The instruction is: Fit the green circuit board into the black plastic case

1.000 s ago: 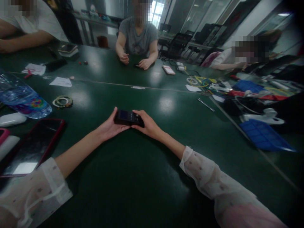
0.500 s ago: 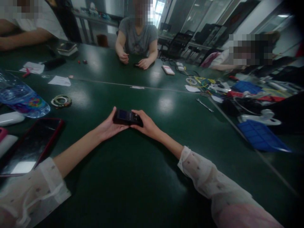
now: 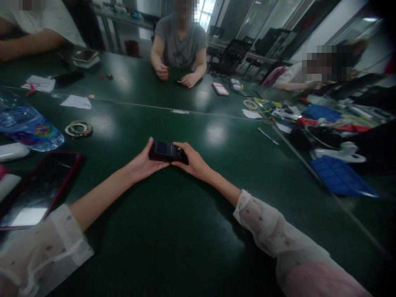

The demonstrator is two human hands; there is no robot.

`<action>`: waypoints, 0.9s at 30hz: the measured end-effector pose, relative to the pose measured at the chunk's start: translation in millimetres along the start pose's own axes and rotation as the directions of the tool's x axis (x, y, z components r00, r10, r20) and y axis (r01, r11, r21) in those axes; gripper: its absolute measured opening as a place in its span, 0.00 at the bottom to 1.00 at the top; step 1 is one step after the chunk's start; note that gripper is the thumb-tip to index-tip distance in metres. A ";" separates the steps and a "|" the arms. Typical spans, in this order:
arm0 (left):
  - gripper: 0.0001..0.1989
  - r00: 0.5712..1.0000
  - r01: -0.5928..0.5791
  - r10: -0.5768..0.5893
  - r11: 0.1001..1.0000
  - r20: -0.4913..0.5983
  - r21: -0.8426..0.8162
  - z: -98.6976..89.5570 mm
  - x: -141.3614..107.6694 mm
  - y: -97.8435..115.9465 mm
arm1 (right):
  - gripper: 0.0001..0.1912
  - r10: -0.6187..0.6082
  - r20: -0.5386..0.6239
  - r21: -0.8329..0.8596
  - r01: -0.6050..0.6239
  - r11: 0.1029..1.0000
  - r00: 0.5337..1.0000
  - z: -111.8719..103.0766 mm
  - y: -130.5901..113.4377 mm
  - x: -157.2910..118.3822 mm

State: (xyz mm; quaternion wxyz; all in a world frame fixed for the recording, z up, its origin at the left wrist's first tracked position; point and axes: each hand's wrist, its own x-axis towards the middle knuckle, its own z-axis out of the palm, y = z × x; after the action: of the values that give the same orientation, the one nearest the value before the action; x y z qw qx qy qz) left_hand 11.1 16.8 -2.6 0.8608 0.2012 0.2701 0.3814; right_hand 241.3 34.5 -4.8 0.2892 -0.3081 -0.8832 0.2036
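While a person in a gray shirt (image 3: 181,43) sits across the green table (image 3: 198,231), the left hand (image 3: 142,166) holds one end of a small black gadget (image 3: 168,152). The right hand (image 3: 194,163) grips its other end. A bracelet (image 3: 78,129) lies near a water bottle (image 3: 29,123).

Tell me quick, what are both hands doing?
Left hand: closed on the black device's left end.
Right hand: closed on its right end.
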 end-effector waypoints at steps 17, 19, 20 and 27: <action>0.42 1.000 0.007 -0.007 1.000 -0.007 -0.027 -0.1 0.7 0.6 | 0.32 -0.024 -0.013 -0.008 0.023 1.000 1.000 -0.7 -1.4 -1.2; 0.42 1.000 0.008 -0.009 0.999 -0.001 -0.037 0.3 0.7 0.4 | 0.33 -0.025 -0.019 -0.007 0.025 1.000 1.000 -0.3 -1.2 -1.4; 0.41 1.000 0.009 -0.009 0.999 0.010 -0.044 0.3 0.7 0.2 | 0.33 -0.027 -0.025 -0.006 0.027 1.000 0.999 -0.1 -1.0 -1.5; 0.39 1.000 -0.012 0.013 0.998 0.024 -0.069 -1.8 1.9 0.2 | 0.32 -0.021 -0.043 -0.002 0.021 1.000 0.999 0.0 0.1 -2.1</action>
State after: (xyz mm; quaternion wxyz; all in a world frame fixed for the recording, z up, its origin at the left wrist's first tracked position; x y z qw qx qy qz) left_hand 10.9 18.6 -4.5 0.8680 0.1779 0.2453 0.3934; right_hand 242.7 33.1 -5.6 0.3099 -0.3032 -0.8802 0.1931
